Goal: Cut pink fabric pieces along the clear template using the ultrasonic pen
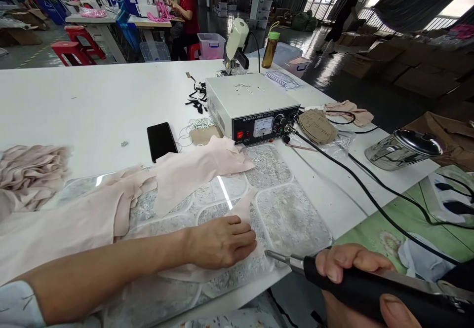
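My left hand (222,241) lies flat, fingers stretched together, pressing a pale pink fabric piece (242,209) onto a clear patterned work mat (292,219). My right hand (355,264) is wrapped round a black handheld tool (370,291). The tool's metal tip points left, just right of my left fingertips, at the fabric's edge. A black cable (333,165) runs from the tool's side to a white control box (252,106) with a dial and a red switch.
More pink fabric (192,170) spreads over the mat, with a pile (33,170) at the left edge. A black phone (161,140), tan pads (316,126), a steel pot (402,150) and a bottle (270,49) stand on the white table. A person sews at the back.
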